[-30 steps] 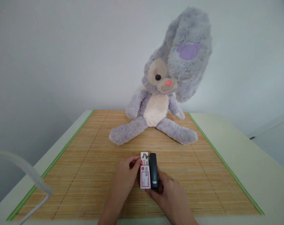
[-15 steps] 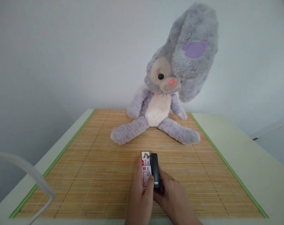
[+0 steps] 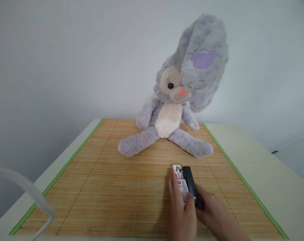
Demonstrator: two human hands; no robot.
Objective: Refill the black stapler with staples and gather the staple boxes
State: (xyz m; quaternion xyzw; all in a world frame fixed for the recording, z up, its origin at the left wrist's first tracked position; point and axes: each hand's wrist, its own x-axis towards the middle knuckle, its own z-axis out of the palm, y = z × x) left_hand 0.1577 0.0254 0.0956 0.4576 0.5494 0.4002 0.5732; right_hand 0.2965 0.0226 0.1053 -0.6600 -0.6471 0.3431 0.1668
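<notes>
Right of the mat's middle, my left hand (image 3: pixel 181 211) is closed along the left side of two small white boxes, its thumb over the near end. The farther white box (image 3: pixel 177 170) carries a small dark picture and red print. Close behind it in line is the nearer white box (image 3: pixel 182 187), with pink print. A black stapler (image 3: pixel 190 182) lies lengthwise against the boxes on their right. My right hand (image 3: pixel 212 206) grips the stapler's right side and near end, with some fingers hidden beneath it. Both hands press the group together.
A grey plush rabbit (image 3: pixel 168 117) with long ears sits at the back of the bamboo mat (image 3: pixel 111 187), against the wall. The green-edged mat lies on a pale table (image 3: pixel 232 140). A white curved cable or bar (image 3: pixel 28 189) crosses the lower left.
Both hands have moved right with the boxes and the stapler between them. The group has turned slightly, its near end swinging to the right. The view has shifted a little.
</notes>
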